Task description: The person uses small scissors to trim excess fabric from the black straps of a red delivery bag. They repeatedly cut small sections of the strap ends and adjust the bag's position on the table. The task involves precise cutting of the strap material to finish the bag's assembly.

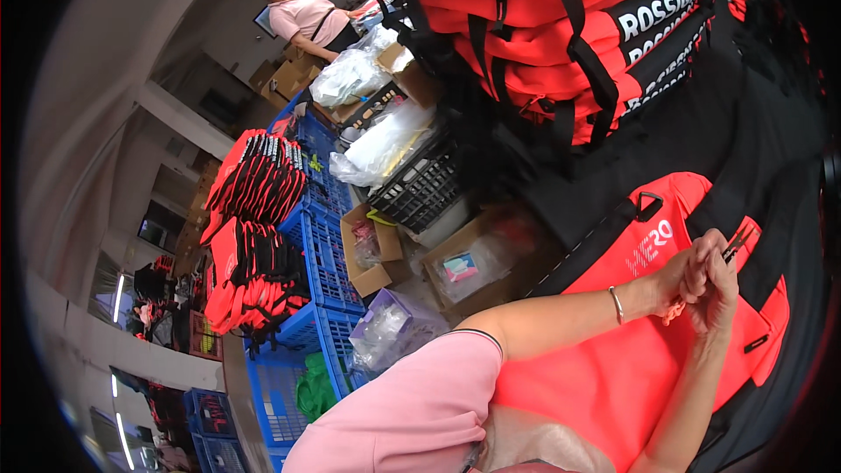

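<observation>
A red and black bag with white printing lies flat in front of me, its lower part against my body. Over its right side my two hands meet, fingers curled and pressed together. My left hand, with a bangle at the wrist, is closed; what it grips is hidden. My right hand is closed beside it. A small dark, pointed metal piece sticks out above the fingers, by a red strip. An orange tuft shows below the left hand. A black zip pull lies to the right.
Stacked red and black bags rise at the far side of the black-covered table. To the left stand blue crates with folded bags, a black crate, and cardboard boxes. Another person stands far back.
</observation>
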### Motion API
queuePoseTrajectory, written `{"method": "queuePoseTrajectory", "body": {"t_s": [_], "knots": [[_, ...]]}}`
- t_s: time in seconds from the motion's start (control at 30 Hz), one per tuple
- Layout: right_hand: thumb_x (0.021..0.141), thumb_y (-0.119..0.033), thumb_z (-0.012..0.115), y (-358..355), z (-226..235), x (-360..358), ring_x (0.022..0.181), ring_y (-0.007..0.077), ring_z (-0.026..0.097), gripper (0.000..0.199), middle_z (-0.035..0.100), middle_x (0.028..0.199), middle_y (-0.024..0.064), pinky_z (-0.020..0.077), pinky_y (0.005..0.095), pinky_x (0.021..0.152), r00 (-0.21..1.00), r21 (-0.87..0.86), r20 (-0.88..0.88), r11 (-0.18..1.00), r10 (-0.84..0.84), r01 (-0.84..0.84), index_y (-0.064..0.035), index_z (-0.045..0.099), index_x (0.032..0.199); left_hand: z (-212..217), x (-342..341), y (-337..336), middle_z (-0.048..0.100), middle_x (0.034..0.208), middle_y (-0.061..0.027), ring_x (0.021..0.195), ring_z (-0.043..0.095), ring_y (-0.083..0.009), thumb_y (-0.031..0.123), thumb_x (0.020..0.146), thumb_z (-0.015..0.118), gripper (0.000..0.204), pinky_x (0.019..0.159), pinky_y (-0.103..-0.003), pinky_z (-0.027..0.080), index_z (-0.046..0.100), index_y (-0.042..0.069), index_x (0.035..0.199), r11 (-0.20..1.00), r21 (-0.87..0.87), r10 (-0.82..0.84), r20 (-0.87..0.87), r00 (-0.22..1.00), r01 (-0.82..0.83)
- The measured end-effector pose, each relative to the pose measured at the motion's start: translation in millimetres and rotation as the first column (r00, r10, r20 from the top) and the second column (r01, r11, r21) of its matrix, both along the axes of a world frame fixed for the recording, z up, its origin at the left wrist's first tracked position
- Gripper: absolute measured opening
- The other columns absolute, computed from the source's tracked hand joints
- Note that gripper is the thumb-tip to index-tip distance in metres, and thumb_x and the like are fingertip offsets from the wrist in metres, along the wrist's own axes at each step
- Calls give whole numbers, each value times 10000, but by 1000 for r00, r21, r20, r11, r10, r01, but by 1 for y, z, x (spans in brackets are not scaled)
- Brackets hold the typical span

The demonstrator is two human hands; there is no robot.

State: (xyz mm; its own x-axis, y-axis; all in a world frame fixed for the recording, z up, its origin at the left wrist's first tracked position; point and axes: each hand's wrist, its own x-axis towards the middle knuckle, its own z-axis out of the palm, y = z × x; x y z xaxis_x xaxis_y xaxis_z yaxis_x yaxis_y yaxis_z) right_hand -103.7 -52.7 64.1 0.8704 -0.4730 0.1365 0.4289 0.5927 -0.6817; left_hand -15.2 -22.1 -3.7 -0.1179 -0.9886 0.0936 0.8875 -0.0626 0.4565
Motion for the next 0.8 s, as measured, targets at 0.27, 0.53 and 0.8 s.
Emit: {"method": "queuePoseTrajectory", "body": {"t_s": [0.27,0.53,0.8], "knots": [[945,-237,647,-9,-7,1,414,38,271,270,432,597,0,228,205,359,994,38,30,993,108,-109,-13,501,907,25,8,17,301,579,94,390,226,-1,171,985,416,232,344,-183,136,413,141,755,995,93,40,45,998,-44],[924,-235,670,-9,-15,2,419,43,300,265,428,585,-8,230,206,364,995,-21,-58,997,79,-80,-29,505,900,13,9,19,340,598,77,418,260,-15,222,1009,406,209,364,-195,180,462,127,832,978,71,178,211,961,-196],[916,-215,676,-22,-23,-3,420,47,309,250,442,584,-7,240,207,361,998,24,-43,998,51,-50,-34,504,924,23,8,19,363,654,83,478,305,-4,251,996,492,203,395,-173,220,504,111,849,970,112,197,148,969,-215]]}}
